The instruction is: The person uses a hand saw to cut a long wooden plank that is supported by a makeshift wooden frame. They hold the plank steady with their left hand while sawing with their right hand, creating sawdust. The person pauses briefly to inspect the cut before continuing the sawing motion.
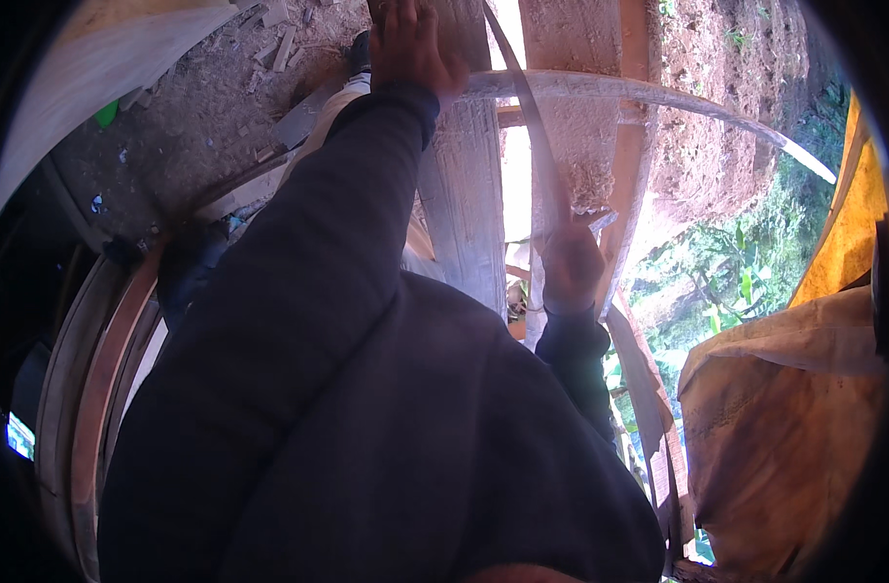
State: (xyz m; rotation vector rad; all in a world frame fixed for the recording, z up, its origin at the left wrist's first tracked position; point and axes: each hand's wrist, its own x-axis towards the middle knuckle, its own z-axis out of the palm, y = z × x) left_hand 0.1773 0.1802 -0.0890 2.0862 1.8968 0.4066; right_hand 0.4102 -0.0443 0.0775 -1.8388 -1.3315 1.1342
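My left hand lies at the top of the view with its fingers stretched out over a wooden board. Its thumb side meets the near end of a long pale wooden strip, which reaches out to the right. My right hand, slightly blurred, is closed around the handle end of a handsaw. The long, narrowing blade points up and away, crossing the strip to the right of my left hand. The saw's handle is mostly hidden by my fingers. Beneath them, a wide grey plank runs away from me.
Another rough plank lies beyond a bright gap. Wood scraps litter the dirt floor at upper left. Curved-looking timbers stand at left. An orange-brown tarp hangs at right, near a slope with green plants.
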